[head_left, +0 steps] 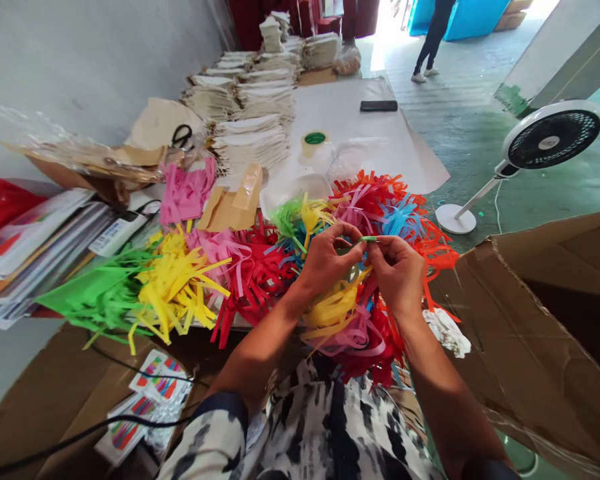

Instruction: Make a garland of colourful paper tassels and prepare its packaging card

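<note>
shirt below green strip between hands

On the near side of the tape roll, my left hand and right hand pinch a thin green strip between their fingertips over heaped colourful fringes. Left of the roll sit white stacks; beyond it, rightward, a black slab; far right, a white fan.
</note>
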A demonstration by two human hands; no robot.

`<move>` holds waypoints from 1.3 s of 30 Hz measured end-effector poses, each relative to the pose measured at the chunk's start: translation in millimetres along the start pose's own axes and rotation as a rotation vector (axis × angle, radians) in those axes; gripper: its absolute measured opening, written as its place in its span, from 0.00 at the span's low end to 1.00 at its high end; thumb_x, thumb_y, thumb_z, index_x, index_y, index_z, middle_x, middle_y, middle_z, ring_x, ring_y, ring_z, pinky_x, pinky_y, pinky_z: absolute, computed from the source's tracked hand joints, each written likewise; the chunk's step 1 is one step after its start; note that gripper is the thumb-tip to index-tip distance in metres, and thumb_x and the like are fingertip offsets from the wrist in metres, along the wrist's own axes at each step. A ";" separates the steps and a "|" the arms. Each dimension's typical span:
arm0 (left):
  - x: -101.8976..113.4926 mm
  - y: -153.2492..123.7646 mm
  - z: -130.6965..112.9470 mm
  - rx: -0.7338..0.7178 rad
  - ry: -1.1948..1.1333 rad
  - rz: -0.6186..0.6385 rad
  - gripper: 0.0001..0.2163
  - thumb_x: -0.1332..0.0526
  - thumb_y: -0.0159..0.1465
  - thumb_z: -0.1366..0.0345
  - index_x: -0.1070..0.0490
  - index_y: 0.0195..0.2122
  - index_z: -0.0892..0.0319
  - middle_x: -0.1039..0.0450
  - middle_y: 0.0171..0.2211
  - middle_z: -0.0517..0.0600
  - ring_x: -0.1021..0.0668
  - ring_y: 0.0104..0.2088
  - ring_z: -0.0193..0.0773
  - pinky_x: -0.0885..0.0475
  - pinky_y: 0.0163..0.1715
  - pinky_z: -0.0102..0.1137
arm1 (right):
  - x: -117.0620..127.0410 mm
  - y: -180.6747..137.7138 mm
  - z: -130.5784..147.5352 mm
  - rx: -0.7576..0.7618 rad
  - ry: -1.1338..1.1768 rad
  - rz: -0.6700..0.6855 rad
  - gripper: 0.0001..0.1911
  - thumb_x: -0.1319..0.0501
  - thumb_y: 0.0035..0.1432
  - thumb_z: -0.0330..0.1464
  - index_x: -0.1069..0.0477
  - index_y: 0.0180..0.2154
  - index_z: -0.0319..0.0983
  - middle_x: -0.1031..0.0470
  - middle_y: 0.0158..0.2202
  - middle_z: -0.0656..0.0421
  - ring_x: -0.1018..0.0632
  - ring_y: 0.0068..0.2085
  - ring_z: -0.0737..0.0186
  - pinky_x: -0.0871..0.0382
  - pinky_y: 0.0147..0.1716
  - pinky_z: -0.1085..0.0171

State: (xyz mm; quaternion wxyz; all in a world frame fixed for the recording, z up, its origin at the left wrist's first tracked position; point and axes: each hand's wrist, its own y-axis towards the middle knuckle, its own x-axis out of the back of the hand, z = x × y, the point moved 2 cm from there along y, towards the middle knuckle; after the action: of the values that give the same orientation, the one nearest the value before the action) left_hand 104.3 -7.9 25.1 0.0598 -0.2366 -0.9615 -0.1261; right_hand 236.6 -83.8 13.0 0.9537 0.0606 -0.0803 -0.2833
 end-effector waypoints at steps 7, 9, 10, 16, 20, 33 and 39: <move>3.1 7.2 1.5 0.060 -0.136 0.009 0.14 0.26 0.61 0.56 0.27 0.37 0.58 0.22 0.28 0.45 0.18 0.27 0.32 0.25 0.28 0.25 | 2.2 1.4 5.6 0.008 0.145 0.160 0.27 0.30 0.61 0.46 0.30 0.57 0.43 0.21 0.26 0.64 0.21 0.26 0.62 0.31 0.25 0.64; 3.8 7.7 1.0 0.047 -0.132 0.015 0.14 0.26 0.61 0.55 0.26 0.37 0.58 0.21 0.28 0.45 0.18 0.27 0.32 0.25 0.27 0.25 | 3.6 1.8 6.8 -0.003 0.180 0.216 0.33 0.30 0.61 0.45 0.34 0.63 0.45 0.22 0.25 0.66 0.21 0.25 0.61 0.30 0.26 0.62; 4.0 7.7 0.7 0.043 -0.130 0.019 0.14 0.26 0.61 0.55 0.26 0.37 0.58 0.21 0.29 0.46 0.18 0.27 0.32 0.26 0.26 0.25 | 4.2 1.8 7.4 -0.007 0.190 0.235 0.34 0.30 0.61 0.44 0.35 0.65 0.45 0.22 0.25 0.66 0.21 0.25 0.61 0.30 0.26 0.61; 5.2 6.8 -1.3 0.038 -0.150 0.038 0.14 0.26 0.61 0.55 0.27 0.37 0.58 0.21 0.30 0.45 0.18 0.26 0.31 0.26 0.26 0.25 | 6.9 -1.7 12.4 0.041 0.216 0.235 0.38 0.30 0.63 0.44 0.40 0.70 0.49 0.23 0.26 0.65 0.21 0.26 0.59 0.27 0.28 0.58; 5.9 6.0 -3.4 0.042 -0.156 0.059 0.12 0.28 0.63 0.58 0.27 0.37 0.58 0.21 0.29 0.45 0.18 0.27 0.31 0.25 0.28 0.25 | 7.3 -4.2 15.1 0.055 0.195 0.198 0.38 0.30 0.63 0.46 0.40 0.70 0.51 0.23 0.27 0.64 0.21 0.26 0.58 0.27 0.28 0.57; 7.9 4.4 -6.7 0.024 -0.183 0.064 0.16 0.26 0.61 0.53 0.28 0.37 0.59 0.21 0.29 0.46 0.18 0.28 0.32 0.23 0.30 0.26 | 6.6 -4.4 13.3 0.082 0.161 0.173 0.34 0.31 0.64 0.44 0.37 0.67 0.49 0.22 0.28 0.63 0.23 0.26 0.59 0.31 0.26 0.59; 8.3 4.4 -4.9 0.013 -0.173 0.060 0.12 0.27 0.62 0.59 0.28 0.37 0.59 0.22 0.28 0.45 0.18 0.28 0.31 0.24 0.32 0.26 | 5.9 -5.8 13.8 0.087 0.144 0.192 0.35 0.32 0.65 0.43 0.38 0.69 0.50 0.23 0.27 0.64 0.23 0.26 0.59 0.29 0.26 0.58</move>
State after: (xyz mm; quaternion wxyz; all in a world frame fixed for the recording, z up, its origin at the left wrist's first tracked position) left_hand 99.3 -1.8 32.1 -0.0183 -0.2748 -0.9564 -0.0970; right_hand 235.8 -92.9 26.3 0.9762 0.1143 -0.0296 -0.1817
